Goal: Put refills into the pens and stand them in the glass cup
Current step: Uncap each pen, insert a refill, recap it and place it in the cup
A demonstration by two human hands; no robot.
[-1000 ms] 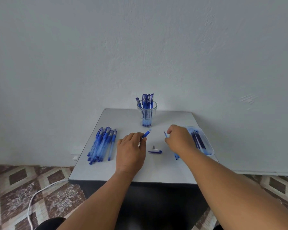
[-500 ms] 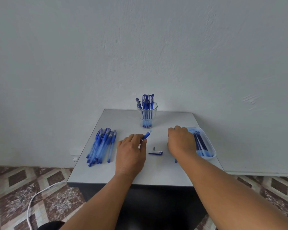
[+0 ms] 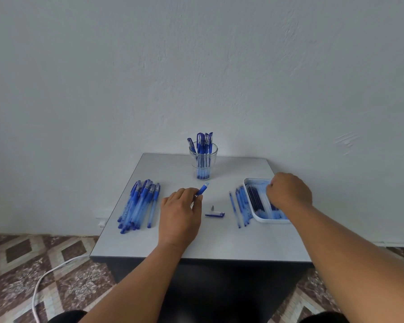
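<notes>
Head view. The glass cup stands at 12 o'clock on the table and already holds several capped pens: this portion of the work reads as done.

At 9 o'clock lies a pile of pens, judged not yet refilled.

The left hand, near table centre, is curled around a pen barrel whose open end points toward 1 o'clock. Just beside it, at centre, lie a pen cap and a small tip piece.

The right hand reaches into the white tray at 3 o'clock, fingers curled over the refills; whether it pinches one cannot be told.

A few loose refills lie just left of the tray.

Remaining: insert refill, close pen, stand it in the cup, then repeat for the pile.
</notes>
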